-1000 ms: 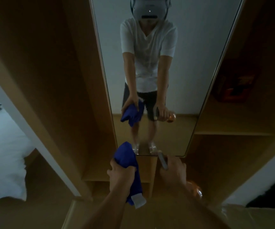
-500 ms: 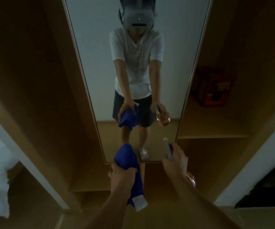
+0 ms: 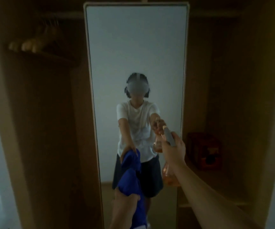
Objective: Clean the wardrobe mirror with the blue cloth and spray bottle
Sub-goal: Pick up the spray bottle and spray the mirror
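Nearest the camera, the left hand (image 3: 125, 201) gripped a bunched, deep-blue cloth (image 3: 131, 182), fingers curled round its lower part; the cloth rose above the fist towards the glass, and a pale tag showed at its bottom end, too blurred to read. Just beyond and to the right, the right hand (image 3: 174, 150) was wrapped round the neck of a clear spray bottle with orange-tinted liquid and a grey trigger head (image 3: 169, 139). Its rounded body hung below the wrist and its nozzle pointed at the glass. No label or brand could be made out on the bottle.

Behind both hands stood the tall, narrow wardrobe mirror with a thin pale frame (image 3: 136, 63), set upright between the wooden wardrobe compartments (image 3: 50, 113). It reflected a person in a white T-shirt and dark shorts, with both arms stretched forward, holding the cloth and the bottle.

Farther back on the right, a dark red box (image 3: 204, 151) sat on a wooden shelf (image 3: 216, 177); whatever was printed on it was too dim to read. High on the left, pale wooden hangers (image 3: 34, 42) hung in the shadow.
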{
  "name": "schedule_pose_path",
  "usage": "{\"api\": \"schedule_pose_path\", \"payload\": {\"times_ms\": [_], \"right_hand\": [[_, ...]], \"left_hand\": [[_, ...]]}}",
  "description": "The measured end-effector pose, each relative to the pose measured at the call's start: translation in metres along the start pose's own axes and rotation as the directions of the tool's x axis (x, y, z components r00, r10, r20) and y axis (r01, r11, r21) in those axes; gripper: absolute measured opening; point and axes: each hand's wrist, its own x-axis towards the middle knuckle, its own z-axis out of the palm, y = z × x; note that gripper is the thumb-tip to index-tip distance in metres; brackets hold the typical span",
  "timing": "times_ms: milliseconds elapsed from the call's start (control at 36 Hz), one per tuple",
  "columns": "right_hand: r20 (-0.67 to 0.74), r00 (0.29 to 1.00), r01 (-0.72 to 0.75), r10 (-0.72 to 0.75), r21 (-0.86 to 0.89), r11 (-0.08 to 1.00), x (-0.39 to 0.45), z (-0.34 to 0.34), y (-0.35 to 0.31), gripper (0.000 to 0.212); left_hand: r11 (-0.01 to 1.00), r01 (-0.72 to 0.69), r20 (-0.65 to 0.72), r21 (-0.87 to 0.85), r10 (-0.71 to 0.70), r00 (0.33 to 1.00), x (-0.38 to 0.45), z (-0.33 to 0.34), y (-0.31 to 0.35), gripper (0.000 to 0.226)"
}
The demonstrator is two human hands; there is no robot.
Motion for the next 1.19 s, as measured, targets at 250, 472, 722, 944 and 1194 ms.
{"api": "schedule_pose_path", "payload": {"times_ms": [250,472,722,944,1194], "right_hand": [[0.050,0.998,-0.047,0.045,0.033,0.998,0.017,-0.004,-0.017,0.007],[-0.006,0.994,-0.096,0.106,-0.481,0.871,-0.016,-0.038,0.043,0.020],[-0.088,0.841,-0.492,0.534,-0.537,0.685,-0.042,-0.097,0.126,0.044],[-0.145,0.749,-0.630,0.647,-0.458,0.627,-0.007,-0.141,0.205,0.038],[-0.072,0.699,-0.678,0.711,-0.382,0.628,0.047,-0.151,0.297,0.028]], "left_hand": [[0.998,-0.014,0.016,0.055,0.013,1.000,-0.005,0.012,0.028,0.091],[0.995,0.001,0.066,0.095,-0.007,0.998,-0.006,0.024,0.009,0.091],[0.979,0.035,0.237,0.202,-0.083,0.968,0.002,0.071,-0.036,0.089],[0.945,0.056,0.385,0.321,-0.185,0.904,0.008,0.148,-0.045,0.081],[0.938,0.123,0.405,0.323,-0.255,0.878,0.021,0.238,-0.046,0.084]]}}
